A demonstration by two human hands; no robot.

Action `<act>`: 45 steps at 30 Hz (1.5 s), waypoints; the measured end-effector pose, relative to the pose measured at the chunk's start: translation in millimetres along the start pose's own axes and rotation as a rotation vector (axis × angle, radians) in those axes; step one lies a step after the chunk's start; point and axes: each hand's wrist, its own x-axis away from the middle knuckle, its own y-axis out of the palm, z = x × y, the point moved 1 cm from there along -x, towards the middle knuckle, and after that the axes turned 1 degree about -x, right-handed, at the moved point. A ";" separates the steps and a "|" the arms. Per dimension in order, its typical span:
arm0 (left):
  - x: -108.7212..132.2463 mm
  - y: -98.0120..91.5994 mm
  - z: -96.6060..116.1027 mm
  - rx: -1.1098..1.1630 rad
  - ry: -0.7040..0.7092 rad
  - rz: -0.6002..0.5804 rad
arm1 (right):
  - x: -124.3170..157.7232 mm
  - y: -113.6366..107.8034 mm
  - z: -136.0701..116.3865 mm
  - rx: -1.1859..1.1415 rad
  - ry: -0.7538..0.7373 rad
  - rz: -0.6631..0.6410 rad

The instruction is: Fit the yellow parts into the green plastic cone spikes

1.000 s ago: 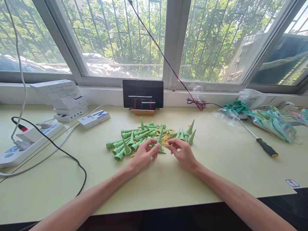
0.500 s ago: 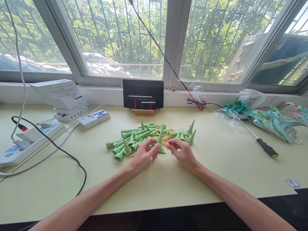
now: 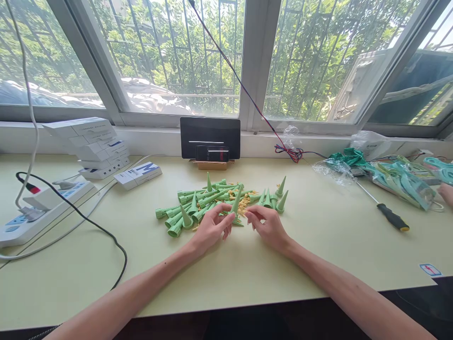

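A heap of green plastic cones lies in the middle of the pale green table, with small yellow pieces mixed into it. My left hand pinches the base of one green cone that stands tip up at the near edge of the heap. My right hand rests just right of that cone, fingers curled towards the yellow pieces; whether it holds one is hidden by its fingers.
A tablet with a phone leans on the sill behind the heap. White boxes and a power strip with cables lie left. A screwdriver and plastic bags lie right, where another person's hand shows.
Both my hands have stayed almost still at the near edge of the heap. Another person's hand has come into view at the far right edge by the bags.
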 end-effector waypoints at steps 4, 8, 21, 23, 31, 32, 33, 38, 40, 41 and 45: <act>0.0 0.0 -0.8 -0.003 -0.007 -0.002 | 0.1 -0.3 0.0 0.021 0.011 -0.014; -0.2 0.1 -1.7 0.005 -0.008 -0.001 | -0.6 -0.6 -1.8 0.050 0.010 -0.021; 0.1 -0.3 -3.0 -0.005 0.006 -0.011 | 0.2 0.2 -1.7 0.056 0.010 -0.057; 0.1 -0.3 -2.4 -0.007 0.009 -0.013 | 0.6 0.2 -2.4 0.052 0.009 -0.073; 0.4 0.3 -2.5 -0.003 0.011 -0.017 | 0.7 1.0 -0.1 0.111 -0.021 -0.066; 0.2 0.3 -3.0 -0.001 0.012 -0.015 | 0.5 1.1 0.3 0.113 -0.021 -0.068; 0.0 0.4 -3.5 -0.001 0.012 -0.015 | 0.4 1.1 0.6 0.112 -0.018 -0.071; -0.6 0.6 -4.7 0.005 0.010 -0.017 | -0.1 0.9 1.2 0.108 -0.001 -0.080; -0.4 0.5 -4.4 0.004 0.007 -0.015 | -0.1 0.7 1.3 0.102 0.009 -0.079; -0.3 0.4 -4.1 0.002 0.007 -0.012 | 0.0 0.5 1.3 0.092 0.017 -0.076; 0.3 0.2 -1.9 -0.010 0.017 0.009 | 0.8 0.3 1.0 0.018 0.041 -0.031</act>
